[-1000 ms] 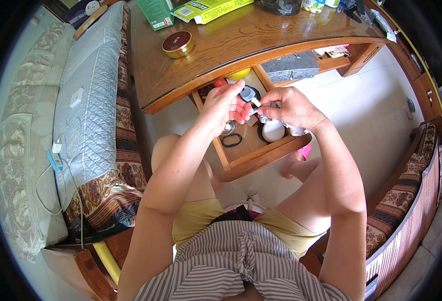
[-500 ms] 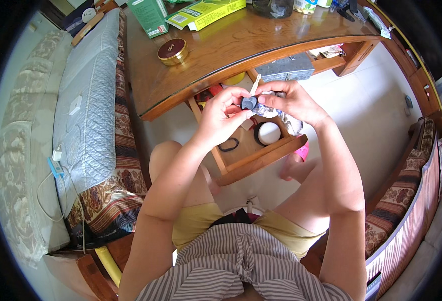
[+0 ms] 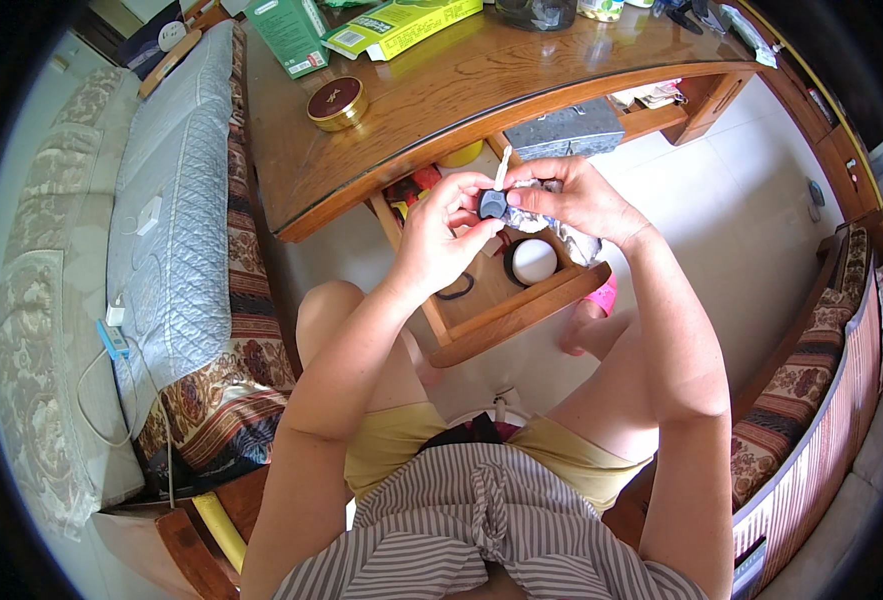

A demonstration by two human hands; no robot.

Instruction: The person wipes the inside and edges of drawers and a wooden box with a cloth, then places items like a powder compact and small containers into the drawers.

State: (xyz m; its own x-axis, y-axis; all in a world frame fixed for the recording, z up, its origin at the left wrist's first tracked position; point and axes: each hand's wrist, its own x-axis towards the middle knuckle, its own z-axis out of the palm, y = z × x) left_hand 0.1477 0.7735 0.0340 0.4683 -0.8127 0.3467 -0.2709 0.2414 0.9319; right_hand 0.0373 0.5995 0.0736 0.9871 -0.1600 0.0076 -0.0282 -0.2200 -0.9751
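Black plastic key-like piece (image 3: 492, 205) with pale stem (image 3: 503, 168), pinched between half-curled left hand (image 3: 441, 228) and right hand (image 3: 589, 205), which also holds a crumpled whitish cloth-like bundle (image 3: 578, 244); I'd keep that clear.

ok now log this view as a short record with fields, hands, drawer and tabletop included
held: key-like item, black head, pale shaft toward the picture's top
left grip: closed on the black head
right grip: thumb and finger at the same item
bundle: crumpled, patterned, just below the right grip
drawer: open, holding a white-topped round container and a dark loop
tabletop: round gold box, green carton, yellow-green carton
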